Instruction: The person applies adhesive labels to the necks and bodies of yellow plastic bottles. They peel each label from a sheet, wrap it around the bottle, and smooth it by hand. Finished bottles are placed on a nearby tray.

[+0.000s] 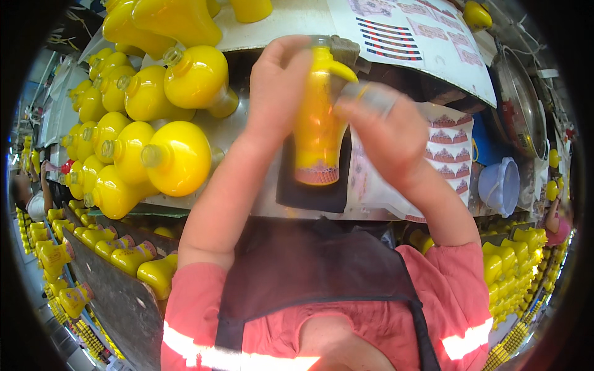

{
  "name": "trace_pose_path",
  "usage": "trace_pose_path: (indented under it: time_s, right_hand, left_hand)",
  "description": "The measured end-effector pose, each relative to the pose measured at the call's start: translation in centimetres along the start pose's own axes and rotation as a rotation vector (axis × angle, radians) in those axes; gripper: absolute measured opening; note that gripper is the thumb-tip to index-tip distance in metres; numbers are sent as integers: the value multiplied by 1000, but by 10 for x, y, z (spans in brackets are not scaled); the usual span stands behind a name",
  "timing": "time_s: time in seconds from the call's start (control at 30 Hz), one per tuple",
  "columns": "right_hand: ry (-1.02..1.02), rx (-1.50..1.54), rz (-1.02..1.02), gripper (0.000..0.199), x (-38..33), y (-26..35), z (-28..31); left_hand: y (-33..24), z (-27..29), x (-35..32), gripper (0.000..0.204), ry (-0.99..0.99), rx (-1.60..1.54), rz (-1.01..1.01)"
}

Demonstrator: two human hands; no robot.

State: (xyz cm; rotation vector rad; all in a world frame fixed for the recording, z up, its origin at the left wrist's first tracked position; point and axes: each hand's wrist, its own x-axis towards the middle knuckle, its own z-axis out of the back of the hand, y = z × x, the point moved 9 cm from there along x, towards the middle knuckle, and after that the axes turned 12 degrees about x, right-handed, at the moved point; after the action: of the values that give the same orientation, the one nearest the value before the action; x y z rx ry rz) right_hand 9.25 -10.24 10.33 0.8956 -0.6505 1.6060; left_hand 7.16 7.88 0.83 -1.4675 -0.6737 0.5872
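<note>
A glossy yellow glass bottle point(317, 139) lies in front of me, its clear neck pointing away and a pink patterned band around its near end. It rests over a dark cloth pad point(291, 195). My left hand point(281, 89) is closed against the bottle's left side, close to the neck, its fingertips partly hidden. To the right, my right hand point(396, 130) is smeared by motion, with its fingers near or on the bottle's upper right side. Something whitish, too blurred to name, shows at those fingers.
Several yellow bottles point(179, 157) stand and lie crowded at my left. Decal sheets point(447, 145) lie at the right, and another printed sheet point(402, 40) lies farther back. A pale bucket point(500, 185) is at the right. More bottles point(513, 263) fill racks, and other people work at both sides.
</note>
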Motion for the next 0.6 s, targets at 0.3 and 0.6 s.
trace_pose_path:
  time_s: [0.3,0.6]
  right_hand:
    - [260,344,87,20,-11,56,-36]
    - [-42,509,-156,25,-47,17,1]
  left_hand:
    - [-7,3,-14,24,48,-42,8]
    - [-18,1,-21,26,-24,457,-445]
